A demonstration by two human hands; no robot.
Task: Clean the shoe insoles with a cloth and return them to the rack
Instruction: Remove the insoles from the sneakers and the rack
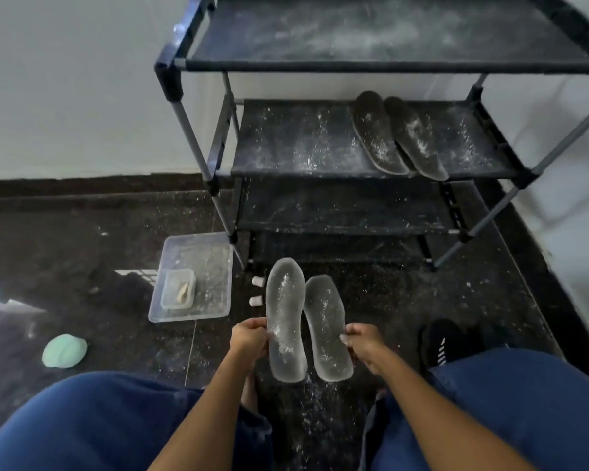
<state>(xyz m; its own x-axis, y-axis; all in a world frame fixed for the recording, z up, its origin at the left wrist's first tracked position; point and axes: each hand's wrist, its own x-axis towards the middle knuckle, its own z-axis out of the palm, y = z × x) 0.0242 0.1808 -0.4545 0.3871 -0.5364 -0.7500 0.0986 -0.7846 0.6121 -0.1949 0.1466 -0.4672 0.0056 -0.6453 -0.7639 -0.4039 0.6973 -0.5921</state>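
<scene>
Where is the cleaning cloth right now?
The green cloth lies bunched on the dark floor at the far left, left of the clear plastic tray, away from both hands.

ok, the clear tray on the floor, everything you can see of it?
The clear tray is a shallow rectangular container that looks like transparent plastic, lying flat on the dark floor just left of the rack's front leg. White powder dusts its bottom. A smaller clear tub sits inside at its near end, holding something pale. Neither hand touches it.
</scene>
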